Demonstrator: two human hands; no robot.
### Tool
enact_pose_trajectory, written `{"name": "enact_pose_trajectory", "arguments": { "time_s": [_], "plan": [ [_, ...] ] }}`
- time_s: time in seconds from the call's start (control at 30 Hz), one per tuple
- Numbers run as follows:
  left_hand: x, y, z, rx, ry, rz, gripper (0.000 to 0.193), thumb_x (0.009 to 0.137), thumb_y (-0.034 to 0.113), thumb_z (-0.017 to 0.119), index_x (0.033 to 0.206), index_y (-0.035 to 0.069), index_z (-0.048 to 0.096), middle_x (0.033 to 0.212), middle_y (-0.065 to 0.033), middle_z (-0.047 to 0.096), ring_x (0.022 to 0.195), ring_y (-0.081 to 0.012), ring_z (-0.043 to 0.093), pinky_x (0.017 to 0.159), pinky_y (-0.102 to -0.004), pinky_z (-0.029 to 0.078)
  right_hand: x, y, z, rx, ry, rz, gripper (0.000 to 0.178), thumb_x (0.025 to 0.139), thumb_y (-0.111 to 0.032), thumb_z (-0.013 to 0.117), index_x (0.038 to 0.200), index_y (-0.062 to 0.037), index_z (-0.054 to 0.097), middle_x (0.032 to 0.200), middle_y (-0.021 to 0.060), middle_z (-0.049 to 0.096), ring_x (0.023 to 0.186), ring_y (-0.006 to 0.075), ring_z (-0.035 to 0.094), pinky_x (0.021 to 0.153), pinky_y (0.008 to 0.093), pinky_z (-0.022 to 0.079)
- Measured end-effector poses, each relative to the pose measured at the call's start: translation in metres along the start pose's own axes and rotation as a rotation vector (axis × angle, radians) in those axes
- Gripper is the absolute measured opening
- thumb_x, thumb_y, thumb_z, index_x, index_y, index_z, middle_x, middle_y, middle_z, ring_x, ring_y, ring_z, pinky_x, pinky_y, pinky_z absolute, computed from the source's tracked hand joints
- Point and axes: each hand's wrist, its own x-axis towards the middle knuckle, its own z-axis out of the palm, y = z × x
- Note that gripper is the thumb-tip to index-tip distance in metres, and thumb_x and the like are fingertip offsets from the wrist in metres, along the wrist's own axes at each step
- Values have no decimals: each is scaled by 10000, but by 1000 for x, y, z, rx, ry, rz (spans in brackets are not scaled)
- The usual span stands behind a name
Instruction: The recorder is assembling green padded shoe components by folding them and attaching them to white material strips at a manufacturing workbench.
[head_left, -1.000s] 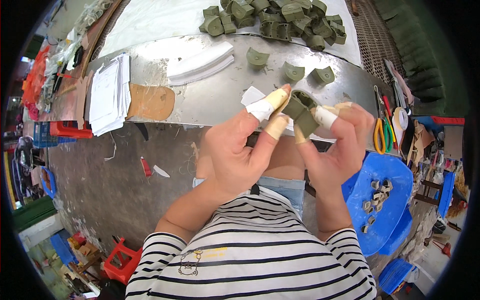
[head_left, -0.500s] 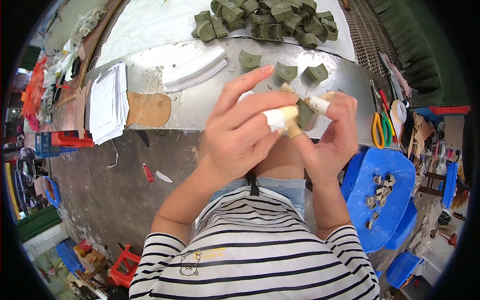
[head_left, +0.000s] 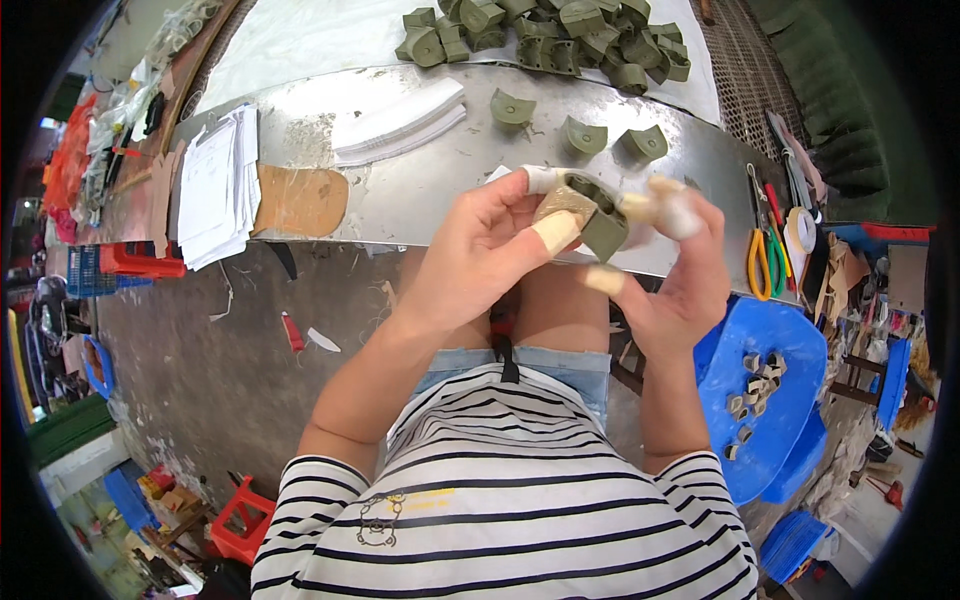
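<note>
Olive piece (head_left: 604, 238): held up over the near edge of the bench (head_left: 400, 215), right of the curved white stack (head_left: 400, 122) and nearer the wearer than it.
Left hand (head_left: 485, 238): I see its fingers gripping the olive piece, thumb on the tan patch (head_left: 566, 203) along one side.
Right hand (head_left: 682, 285): fingers parted and blurred, thumb just below the piece; I can't tell whether a fingertip touches it.
Tan patch, good handling: I'd keep the left thumb flat and firm, level the patch edge with the piece's edge, and let the right fingers press evenly without bending the curved wall.
Loose olive pieces (head_left: 583, 138): three in a row, right of the curved white stack.
Hands versus half a second ago: the right fingers pinched the piece then and have spread since; the left, then partly covering it, now grips it, baring more tan patch.
</note>
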Motion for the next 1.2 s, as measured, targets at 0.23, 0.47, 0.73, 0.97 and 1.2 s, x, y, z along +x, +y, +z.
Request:
{"name": "enact_pose_trajectory", "arguments": {
  "time_s": [0.23,0.47,0.73,0.97,1.2],
  "plan": [
    [-6,1,-9,-226,26,42,400,834,3,591,1204,-75,463,1122,-126,582,1049,-170,566,906,-303,468,-9,18,-1,1099,-167,1027,561,811,-190,694,1258,53,458,1188,128,551,1000,206,590,742,336,537],
    [-7,-3,11,251,306,223,468,804,15,659,1217,-53,448,1141,-123,557,1043,-163,564,925,-294,465,-13,0,0,710,-128,791,126,851,-31,626,955,38,641,901,69,636,804,105,580,712,233,464],
    [-4,-21,20,418,381,451,493,792,25,679,1225,-39,452,1126,-103,549,1028,-169,569,834,-288,520,-11,-19,0,470,-97,613,114,822,17,625,923,66,641,929,69,634,821,99,563,730,224,444],
    [7,-3,24,275,350,455,472,813,50,677,1224,-33,461,1099,-105,552,994,-168,590,757,-262,546,-18,-10,-2,569,25,553,196,837,-5,586,1022,48,623,1012,115,626,879,135,574,775,253,457],
    [7,-2,9,-164,28,66,474,895,105,560,1305,-33,364,1218,-118,486,1051,-187,558,754,-276,559,-7,18,8,592,-75,438,243,751,-21,689,981,21,624,1008,61,577,820,115,523,755,247,424]
  ]
}}
